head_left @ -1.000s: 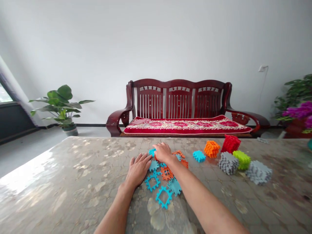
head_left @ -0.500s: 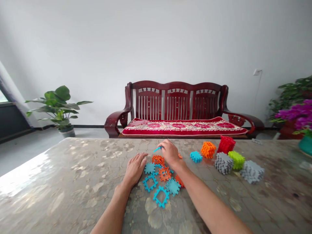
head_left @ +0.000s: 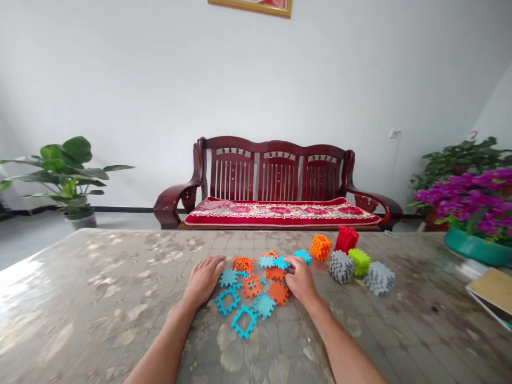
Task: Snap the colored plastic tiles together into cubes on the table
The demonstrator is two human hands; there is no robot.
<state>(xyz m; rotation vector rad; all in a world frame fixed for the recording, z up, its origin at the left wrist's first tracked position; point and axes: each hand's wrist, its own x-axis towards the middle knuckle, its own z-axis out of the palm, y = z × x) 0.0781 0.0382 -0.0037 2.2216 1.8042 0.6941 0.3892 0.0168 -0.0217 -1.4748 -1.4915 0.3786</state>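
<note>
My right hand (head_left: 299,277) pinches a blue notched plastic tile (head_left: 281,262) between thumb and fingers, over the right side of a loose group of tiles. Close behind that hand is a small blue tile stack (head_left: 303,256). My left hand (head_left: 205,277) rests on the tabletop with fingers stretched out, left of the group. Beside it lie a solid blue tile (head_left: 228,277) and an orange lattice tile (head_left: 242,264). Nearer to me are blue frame tiles (head_left: 245,335), a pale blue tile (head_left: 263,305) and orange tiles (head_left: 279,293). Some pieces overlap.
Stacks in orange (head_left: 320,247), red (head_left: 346,239), green (head_left: 359,262) and grey (head_left: 380,278) stand to the right on the patterned table (head_left: 136,304). A flowerpot (head_left: 476,248) and books (head_left: 492,293) are at the right edge. Behind is a wooden bench (head_left: 172,205).
My right hand has moved right and toward me with a blue tile, uncovering orange pieces. My left hand stays flat on the table. The view has turned right.
</note>
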